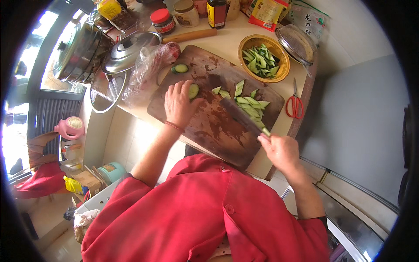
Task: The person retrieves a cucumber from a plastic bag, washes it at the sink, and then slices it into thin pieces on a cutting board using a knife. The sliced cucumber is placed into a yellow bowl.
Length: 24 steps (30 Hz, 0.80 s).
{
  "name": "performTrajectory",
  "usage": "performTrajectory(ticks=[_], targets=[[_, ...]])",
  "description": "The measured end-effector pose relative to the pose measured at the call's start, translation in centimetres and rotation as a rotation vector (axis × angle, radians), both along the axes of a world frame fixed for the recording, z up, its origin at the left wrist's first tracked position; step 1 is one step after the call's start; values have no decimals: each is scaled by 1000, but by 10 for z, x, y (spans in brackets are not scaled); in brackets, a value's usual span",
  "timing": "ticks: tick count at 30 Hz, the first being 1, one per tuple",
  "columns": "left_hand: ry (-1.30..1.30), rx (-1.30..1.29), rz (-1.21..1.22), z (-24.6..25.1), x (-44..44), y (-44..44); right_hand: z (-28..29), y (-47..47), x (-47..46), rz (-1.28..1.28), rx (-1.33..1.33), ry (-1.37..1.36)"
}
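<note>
My left hand [178,103] lies on the wooden cutting board [209,137], fingers over a cucumber piece [193,91] whose round cut face shows between index finger and thumb. The rest of that piece is hidden by the hand. In my right hand [282,152] is the handle of a cleaver [240,116], its dark blade reaching up and left over the board. Diamond-shaped cucumber slices [251,106] lie heaped along the far side of the blade, with a few scattered singly. A cucumber end [180,68] rests near the board's upper left.
A yellow bowl [284,72] of cucumber slices stands beyond the board. Red-handled scissors [295,106] lie near the right table edge. A rolling pin [190,35], a pot lid [131,49], a plastic bag [144,75], a mesh strainer [109,88] and jars [162,21] crowd the back and left.
</note>
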<state>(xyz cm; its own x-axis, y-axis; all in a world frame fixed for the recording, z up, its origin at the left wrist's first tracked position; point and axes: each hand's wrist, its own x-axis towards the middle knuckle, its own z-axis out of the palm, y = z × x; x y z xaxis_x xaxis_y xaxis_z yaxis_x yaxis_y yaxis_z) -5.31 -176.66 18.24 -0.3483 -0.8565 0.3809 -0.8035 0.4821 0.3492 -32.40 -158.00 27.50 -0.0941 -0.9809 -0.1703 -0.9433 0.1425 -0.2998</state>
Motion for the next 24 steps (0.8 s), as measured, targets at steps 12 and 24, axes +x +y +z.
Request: performTrajectory(ticks=[12,24], targets=[[183,88,-610,-13,-23,53,-13,-35,-15,86,-102,147],[121,23,-756,-19,-31,57,18,-17,13,152,-69,130]])
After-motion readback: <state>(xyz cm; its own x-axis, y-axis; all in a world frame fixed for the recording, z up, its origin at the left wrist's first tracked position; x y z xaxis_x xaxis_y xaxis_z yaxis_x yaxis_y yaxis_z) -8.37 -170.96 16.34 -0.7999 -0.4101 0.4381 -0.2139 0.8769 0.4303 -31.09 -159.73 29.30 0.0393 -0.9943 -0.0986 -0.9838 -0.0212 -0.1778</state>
